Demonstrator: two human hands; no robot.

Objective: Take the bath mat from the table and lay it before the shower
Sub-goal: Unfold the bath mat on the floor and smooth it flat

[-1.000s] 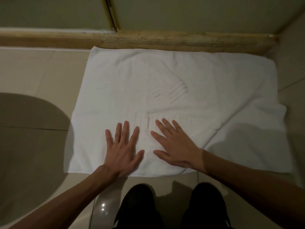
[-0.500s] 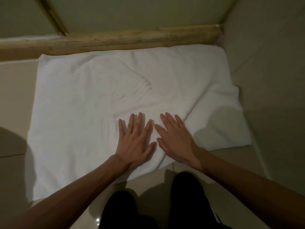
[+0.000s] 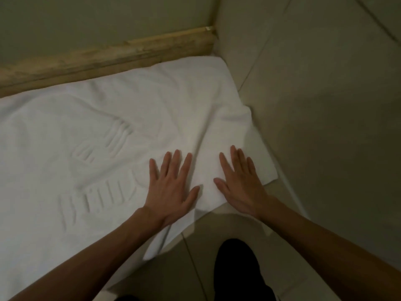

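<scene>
On the tiled floor (image 3: 227, 231), you pressed left hand (image 3: 171, 187) and right hand (image 3: 240, 187), fingers spread flat, to smooth the bath mat (image 3: 86, 131) against the shower sill (image 3: 104, 59).

The bath mat (image 3: 86, 127) ran off the left side of the picture, so its left end could not be seen. The left hand (image 3: 171, 187) and the right hand (image 3: 240, 185) lay flat on it and hid the cloth under them. The left arm (image 3: 97, 246) covered part of the mat's near edge. Both arms were cut off at the picture's edges. A dark leg (image 3: 236, 268) was cut off at the bottom. The wooden step (image 3: 86, 61) ran out at the left. The raised marks (image 3: 104, 196) on the mat were too soft to read. The mat's right edge looked blurry.
</scene>
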